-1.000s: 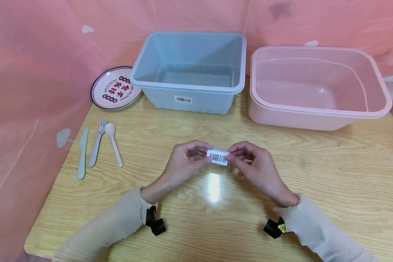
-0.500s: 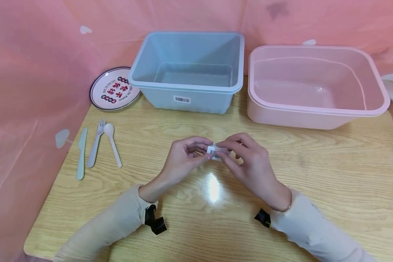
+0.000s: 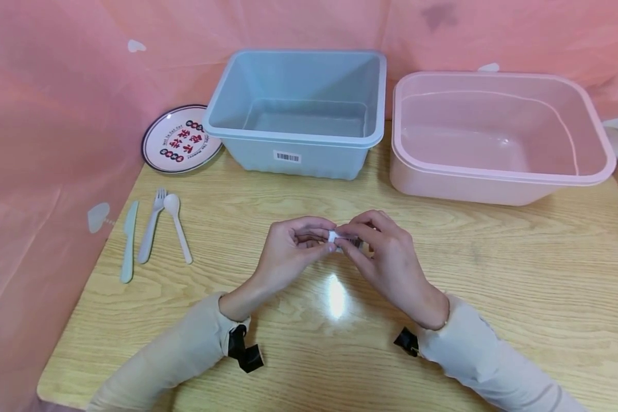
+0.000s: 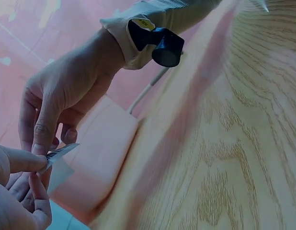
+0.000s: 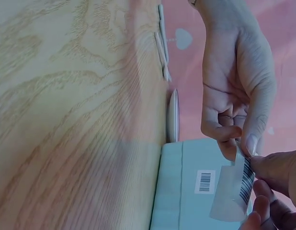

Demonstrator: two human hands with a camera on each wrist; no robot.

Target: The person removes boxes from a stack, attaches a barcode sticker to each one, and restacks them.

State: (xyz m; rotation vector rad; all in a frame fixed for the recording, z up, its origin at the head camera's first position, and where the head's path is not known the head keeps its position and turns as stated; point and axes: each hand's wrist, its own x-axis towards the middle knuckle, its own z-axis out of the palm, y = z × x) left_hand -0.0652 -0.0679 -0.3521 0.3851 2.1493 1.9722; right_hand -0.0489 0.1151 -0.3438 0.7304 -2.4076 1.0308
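Between the two hands, above the middle of the table, is a small barcode label (image 3: 332, 236) with a translucent sheet attached, plainest in the right wrist view as a bent strip (image 5: 227, 194). The left hand (image 3: 288, 254) pinches its left end between thumb and fingers. Meeting it from the other side, the right hand (image 3: 391, 260) pinches the label close to the left thumb tip and covers most of the barcode in the head view. In the left wrist view, the label's printed edge (image 4: 62, 152) sticks out past the fingertips.
A grey-blue bin (image 3: 298, 151) and a pink bin (image 3: 458, 186) stand at the back of the wooden table (image 3: 309, 366). Left of them a printed plate (image 3: 157, 146) leans by the blue bin. A knife (image 3: 128, 246), fork (image 3: 149, 232) and spoon (image 3: 179, 229) lie at the left.
The right hand has moved left along the label from its right end to near the left fingertips, covering most of the barcode. The left hand has stayed nearly in place.
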